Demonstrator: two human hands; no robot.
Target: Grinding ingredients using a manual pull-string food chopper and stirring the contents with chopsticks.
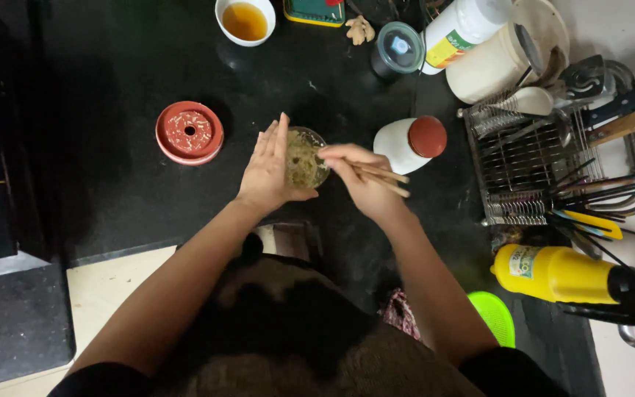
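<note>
A small glass bowl (307, 156) with a yellowish-green mixture stands on the black counter (112, 73). My left hand (268, 170) rests flat against the bowl's left side, fingers straight and together. My right hand (359, 179) grips a pair of wooden chopsticks (385, 176), their tips pointing into the bowl from the right.
A red round lid (189, 132) lies left of the bowl. A white bottle with a red cap (409, 143) lies on its side to the right. A white cup of amber liquid (245, 20) stands at the back. A wire dish rack (553, 162) and a yellow bottle (556, 273) are at right.
</note>
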